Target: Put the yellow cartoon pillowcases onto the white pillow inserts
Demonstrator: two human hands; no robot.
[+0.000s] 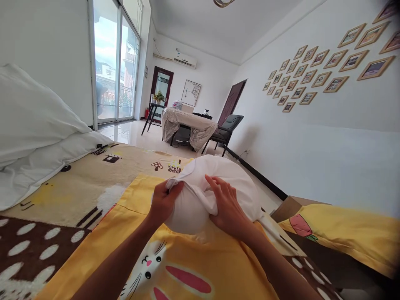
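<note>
A plump white pillow (237, 175) lies bunched on top of a yellow pillowcase (237, 262) printed with a white rabbit and pink ears. My left hand (165, 200) pinches the pillow's near-left edge between thumb and fingers. On the other side of a deep crease, my right hand (226, 204) grasps a fold of the white fabric, its thumb low and its fingers curved over the top. The pillowcase lies flat beneath both forearms, and the pillow covers its far end.
A patterned beige and brown blanket (93, 187) spreads underneath. White bedding (40, 125) is heaped at the left. At the right, yellow fabric with a carrot print (343, 221) drapes over a cardboard box (290, 204). A covered table (187, 118) and a black chair (226, 129) stand farther back.
</note>
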